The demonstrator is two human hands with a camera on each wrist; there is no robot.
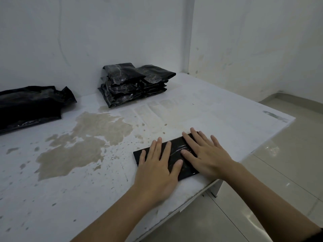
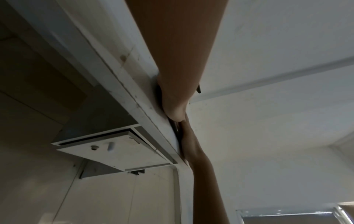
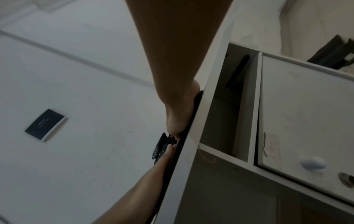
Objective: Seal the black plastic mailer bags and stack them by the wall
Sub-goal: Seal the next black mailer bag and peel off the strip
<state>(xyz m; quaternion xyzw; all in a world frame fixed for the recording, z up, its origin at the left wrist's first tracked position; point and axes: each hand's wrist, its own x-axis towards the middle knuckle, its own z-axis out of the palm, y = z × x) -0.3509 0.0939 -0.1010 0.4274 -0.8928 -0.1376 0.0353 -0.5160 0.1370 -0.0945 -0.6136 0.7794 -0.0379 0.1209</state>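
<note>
A flat black mailer bag (image 1: 176,152) was laid near the front right edge of the white table (image 1: 218,112), and both hands were pressed down on it with the fingers held straight and spread apart, nothing being gripped. The left hand (image 1: 158,165) was placed palm down over the bag's left half, its thumb stretched across the glossy plastic; the right hand (image 1: 207,152) was laid over the right half, with its fingertips carried just past the bag's far edge onto the tabletop. Seen from the left wrist view, the heel of the left hand (image 2: 176,106) was set against the table edge, and the right hand (image 2: 188,144) was met just beside it. In the right wrist view the bag (image 3: 186,121) was shown as a thin dark strip between the palm and the table's edge. A stack of black bags (image 1: 134,84) was kept against the back wall (image 1: 87,41), well apart from the hands (the top ones were lying slightly askew). A further dark heap of bags (image 1: 29,105) was found at the far left, also by the wall. Large brownish worn patches (image 1: 83,142) were seen across the table's middle.
</note>
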